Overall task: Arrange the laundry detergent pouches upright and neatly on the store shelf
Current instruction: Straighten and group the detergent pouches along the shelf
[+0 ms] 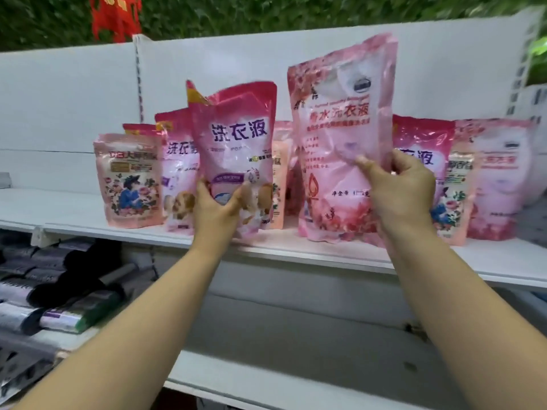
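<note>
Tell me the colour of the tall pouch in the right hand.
Pale pink with darker pink flowers; the tall pouch shows best in the head view.

Dark rolls [59, 297] on lower shelf; red decoration [115, 16] above.

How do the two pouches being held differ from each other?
The pale pink pouch in the right hand is taller and wider than the deeper pink pouch in the left hand. The pale pink pouch carries red lettering, the deeper pink pouch blue. Both stand roughly upright at the front edge of the white shelf, each gripped low down.
</note>
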